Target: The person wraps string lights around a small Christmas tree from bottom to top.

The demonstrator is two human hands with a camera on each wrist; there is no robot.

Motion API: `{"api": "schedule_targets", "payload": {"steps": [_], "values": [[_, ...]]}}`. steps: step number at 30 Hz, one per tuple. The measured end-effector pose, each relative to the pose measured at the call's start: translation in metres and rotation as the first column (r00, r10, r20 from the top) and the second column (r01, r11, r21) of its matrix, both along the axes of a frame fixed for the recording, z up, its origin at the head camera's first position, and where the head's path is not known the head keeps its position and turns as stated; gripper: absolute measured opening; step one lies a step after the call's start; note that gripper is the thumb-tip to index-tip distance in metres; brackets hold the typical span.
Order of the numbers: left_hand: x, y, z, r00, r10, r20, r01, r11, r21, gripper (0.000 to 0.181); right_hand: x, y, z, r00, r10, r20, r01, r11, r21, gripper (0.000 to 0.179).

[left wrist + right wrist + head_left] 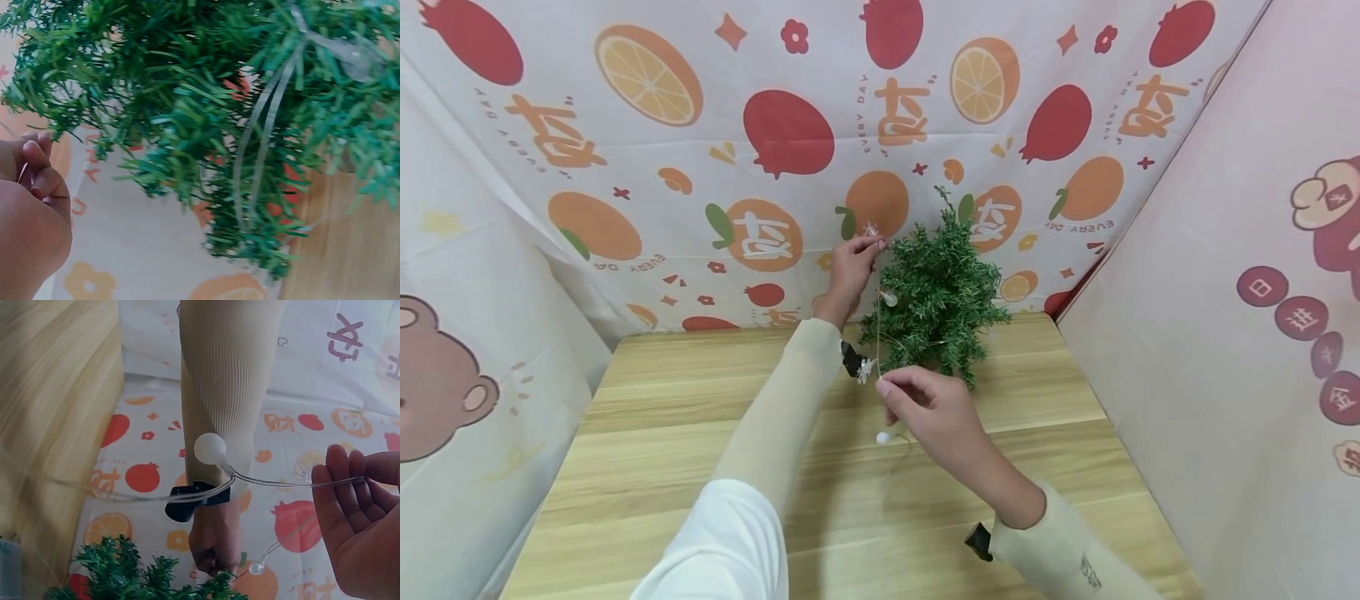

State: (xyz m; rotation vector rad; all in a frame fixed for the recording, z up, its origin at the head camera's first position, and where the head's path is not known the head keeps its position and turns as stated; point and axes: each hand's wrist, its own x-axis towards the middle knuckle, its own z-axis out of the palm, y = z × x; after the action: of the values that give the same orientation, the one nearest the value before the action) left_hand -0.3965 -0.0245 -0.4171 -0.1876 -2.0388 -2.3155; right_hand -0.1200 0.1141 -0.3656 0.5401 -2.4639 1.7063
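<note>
A small green artificial Christmas tree stands at the table's back edge. My left hand is raised at its left side, fingertips pinching the string of lights close to a snowflake-like bulb. Lower and nearer, my right hand pinches the thin clear wire between thumb and fingers. A clear bulb hangs on the stretch between the hands, and a white ball bulb dangles beside the right hand. In the left wrist view, clear wire lies across the green branches.
The wood-grain table reaches back to a fruit-print cloth. Pale cloth walls flank both sides. A translucent box shows at the right wrist view's left edge. Dark wrist cameras sit on the sleeves.
</note>
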Motion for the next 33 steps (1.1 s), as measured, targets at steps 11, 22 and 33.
{"api": "schedule_targets", "payload": {"steps": [11, 22, 33], "values": [[0.012, -0.008, -0.029, 1.0, 0.003, 0.007, -0.003, 0.999, 0.042, 0.031, 0.01, 0.013, -0.009, 0.998, 0.009, 0.06, -0.007, 1.0, -0.03, 0.018], [0.019, -0.023, -0.039, 0.999, -0.041, -0.02, 0.04, 0.999, -0.029, 0.031, 0.025, 0.029, -0.02, 0.994, -0.028, 0.109, 0.034, 0.998, -0.052, 0.018], [0.023, -0.018, -0.048, 0.997, -0.071, -0.014, 0.069, 0.991, -0.116, 0.028, 0.035, 0.046, -0.021, 0.987, -0.085, 0.136, 0.094, 0.994, -0.057, 0.017]]}}
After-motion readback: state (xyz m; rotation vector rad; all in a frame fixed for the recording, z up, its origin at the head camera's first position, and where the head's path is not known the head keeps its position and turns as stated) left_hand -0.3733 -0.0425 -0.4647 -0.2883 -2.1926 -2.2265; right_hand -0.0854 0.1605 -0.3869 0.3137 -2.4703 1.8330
